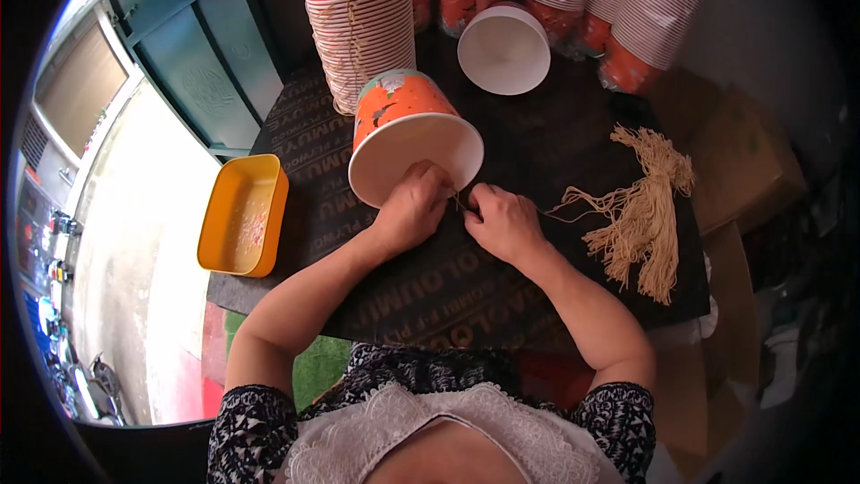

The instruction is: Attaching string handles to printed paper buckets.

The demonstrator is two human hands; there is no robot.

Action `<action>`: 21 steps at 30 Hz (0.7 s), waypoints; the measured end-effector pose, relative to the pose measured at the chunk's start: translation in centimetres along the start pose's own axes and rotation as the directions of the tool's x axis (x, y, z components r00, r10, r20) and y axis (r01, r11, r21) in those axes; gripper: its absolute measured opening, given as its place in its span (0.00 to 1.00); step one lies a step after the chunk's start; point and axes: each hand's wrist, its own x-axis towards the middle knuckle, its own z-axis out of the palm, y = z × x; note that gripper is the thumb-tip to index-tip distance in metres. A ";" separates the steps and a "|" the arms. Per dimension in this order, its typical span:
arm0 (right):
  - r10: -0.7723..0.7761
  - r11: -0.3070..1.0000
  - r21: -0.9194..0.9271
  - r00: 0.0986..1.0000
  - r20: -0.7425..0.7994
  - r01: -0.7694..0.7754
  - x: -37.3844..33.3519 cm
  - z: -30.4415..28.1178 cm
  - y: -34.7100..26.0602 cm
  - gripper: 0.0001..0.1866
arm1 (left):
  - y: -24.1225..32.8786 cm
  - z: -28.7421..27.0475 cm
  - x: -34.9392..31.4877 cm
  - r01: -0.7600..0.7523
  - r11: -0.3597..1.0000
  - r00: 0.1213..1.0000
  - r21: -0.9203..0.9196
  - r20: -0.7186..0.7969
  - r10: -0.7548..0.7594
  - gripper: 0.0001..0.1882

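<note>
An orange paper bucket point(415, 108) with a white inside lies tipped on the table, its mouth facing me. At the lower rim of that mouth, the fingers of my left hand point(412, 208) are closed in a pinch, partly inside the bucket. Just to the right, my right hand point(506, 222) pinches a thin beige string point(573, 215). A short length of it shows between my two hands at the rim. From behind my right hand the string runs toward a loose bundle of beige strings point(652, 220). My fingertips partly hide what they grip.
A tall stack of orange paper buckets point(358, 36) stands behind the tipped one. Another white-mouthed bucket point(504, 49) lies farther back, before several plastic-wrapped stacks point(645, 13). A yellow tub point(244, 215) with small bits inside sits at the dark table's left edge. Cardboard boxes point(743, 157) stand right.
</note>
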 end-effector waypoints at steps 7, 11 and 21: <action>-0.083 0.994 0.061 0.980 -0.180 0.096 0.1 -0.5 -0.5 0.04 | 0.2 0.4 0.0 0.043 0.998 0.998 0.044 -0.040 -0.041 0.11; -0.072 0.989 0.113 0.980 -0.185 0.094 0.2 0.1 0.0 0.04 | 0.3 0.5 0.1 0.022 0.998 0.999 0.052 -0.048 -0.019 0.10; -0.030 0.939 0.334 0.987 -0.155 0.081 0.5 0.5 -0.2 0.03 | 0.6 0.4 0.3 0.027 0.999 0.997 -0.036 -0.068 -0.030 0.08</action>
